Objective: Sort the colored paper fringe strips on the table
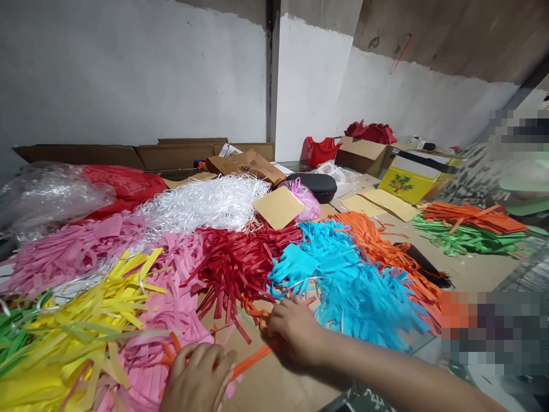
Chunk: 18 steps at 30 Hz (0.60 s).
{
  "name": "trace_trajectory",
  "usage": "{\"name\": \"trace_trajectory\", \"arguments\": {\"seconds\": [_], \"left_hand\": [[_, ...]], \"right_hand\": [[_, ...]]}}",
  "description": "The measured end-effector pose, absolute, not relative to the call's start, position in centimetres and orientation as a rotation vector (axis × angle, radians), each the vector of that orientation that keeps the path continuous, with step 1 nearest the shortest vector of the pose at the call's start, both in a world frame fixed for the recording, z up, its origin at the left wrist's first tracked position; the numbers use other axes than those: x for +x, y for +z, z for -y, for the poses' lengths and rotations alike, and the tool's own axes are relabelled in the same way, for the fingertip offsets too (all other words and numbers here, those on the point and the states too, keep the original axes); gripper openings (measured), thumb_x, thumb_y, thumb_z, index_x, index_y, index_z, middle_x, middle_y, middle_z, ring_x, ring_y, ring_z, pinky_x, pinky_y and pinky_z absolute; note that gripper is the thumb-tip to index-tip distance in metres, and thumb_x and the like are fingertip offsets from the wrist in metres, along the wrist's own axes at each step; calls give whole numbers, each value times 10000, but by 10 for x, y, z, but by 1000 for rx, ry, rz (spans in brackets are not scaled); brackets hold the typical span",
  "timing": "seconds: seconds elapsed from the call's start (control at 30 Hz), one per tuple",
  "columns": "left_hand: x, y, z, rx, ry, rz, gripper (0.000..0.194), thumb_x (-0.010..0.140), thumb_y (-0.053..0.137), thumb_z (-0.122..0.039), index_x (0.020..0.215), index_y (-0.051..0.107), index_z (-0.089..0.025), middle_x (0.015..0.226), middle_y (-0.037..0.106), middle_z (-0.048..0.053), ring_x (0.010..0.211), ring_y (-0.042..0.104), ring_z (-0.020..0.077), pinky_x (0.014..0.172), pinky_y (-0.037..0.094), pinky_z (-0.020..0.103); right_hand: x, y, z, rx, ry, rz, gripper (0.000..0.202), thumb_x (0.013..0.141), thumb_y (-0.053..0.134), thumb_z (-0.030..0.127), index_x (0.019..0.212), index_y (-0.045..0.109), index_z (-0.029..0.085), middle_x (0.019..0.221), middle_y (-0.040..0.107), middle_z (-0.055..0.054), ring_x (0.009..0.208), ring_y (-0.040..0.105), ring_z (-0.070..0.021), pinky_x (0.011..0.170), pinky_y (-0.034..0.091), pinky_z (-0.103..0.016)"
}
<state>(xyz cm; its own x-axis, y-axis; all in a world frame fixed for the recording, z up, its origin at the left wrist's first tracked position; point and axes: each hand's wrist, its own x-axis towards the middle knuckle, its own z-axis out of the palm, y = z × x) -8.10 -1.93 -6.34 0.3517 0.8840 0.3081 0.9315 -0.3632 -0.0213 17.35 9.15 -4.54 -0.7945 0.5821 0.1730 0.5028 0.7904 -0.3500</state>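
**A:** What do I have in hand here?

**B:** An orange strip [251, 359]. It lies flat on the table [274, 383], running between my two hands. My right hand [294, 332] has its fingers curled together over the far end, where a small clump of orange fringe [257, 315] sits at the fingertips. My left hand [199, 377] rests on the near end, fingers bent and close together, pressing on pink fringe [171, 320] as well. Whether either hand truly pinches the strip I cannot tell; the fingertips hide the contact.

**A:** Where is the risk?

**B:** Thin paper, I judge, and cut into fringe. If my hands pull apart while both bear down, the strip may tear at a cut. The red fringe [234, 263] and blue fringe [343, 286] lie touching the right hand, so loose ends can snag on my fingers and get dragged along.

**A:** Anything else close by?

**B:** Yellow fringe [81, 320] lies just beside the left hand, overlapping the pink. A careless lift there could mix the colours. The white shreds [206, 200] and the far orange pile [386, 252] lie well apart, so I see little danger to them.
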Motion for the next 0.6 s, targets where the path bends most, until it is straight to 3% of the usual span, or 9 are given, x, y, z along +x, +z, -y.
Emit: {"name": "trace_trajectory", "arguments": {"seconds": [0.13, 0.23, 0.3, 0.47, 0.6], "left_hand": [[-67, -63, 18, -2400, -521, 1371, 260, 762, 633, -95, 862, 715, -320, 846, 742, -48, 876, 576, 189, 958, 285, 384], [-55, -61, 13, -2415, -507, 1366, 110, 753, 676, -213, 839, 711, -272, 801, 718, -23, 866, 554, 206, 987, 287, 402], [-51, -59, 8, -2409, -542, 1380, 70, 774, 643, -209, 769, 690, -261, 731, 682, -23, 813, 538, 199, 979, 293, 396], [-48, -65, 4, -2365, -650, 1386, 287, 837, 474, -73, 792, 688, -258, 743, 696, -15, 814, 551, 189, 936, 303, 385], [-51, -79, 12, -2337, -716, 1302, 374, 889, 373, -42, 785, 676, -236, 713, 684, -2, 795, 540, 187, 899, 321, 363]], "right_hand": [[175, -40, -87, -402, 20, 2739, 187, 987, 579, 262, 828, 664, 214, 841, 705, 11, 904, 556, -216, 911, 312, -455], [170, -46, -88, -249, -219, 2751, 231, 1004, 529, 205, 814, 656, 170, 789, 669, -6, 826, 524, -200, 886, 333, -445], [165, -51, -89, -292, -255, 2734, 239, 972, 542, 188, 751, 630, 166, 749, 640, -6, 770, 493, -191, 860, 346, -441], [155, -55, -79, -427, -215, 2649, 155, 964, 584, 269, 847, 638, 183, 802, 637, -8, 809, 486, -207, 912, 327, -467], [161, -59, -73, -314, -311, 2633, 188, 972, 568, 194, 794, 618, 162, 741, 605, 1, 722, 450, -186, 858, 321, -427]]}}
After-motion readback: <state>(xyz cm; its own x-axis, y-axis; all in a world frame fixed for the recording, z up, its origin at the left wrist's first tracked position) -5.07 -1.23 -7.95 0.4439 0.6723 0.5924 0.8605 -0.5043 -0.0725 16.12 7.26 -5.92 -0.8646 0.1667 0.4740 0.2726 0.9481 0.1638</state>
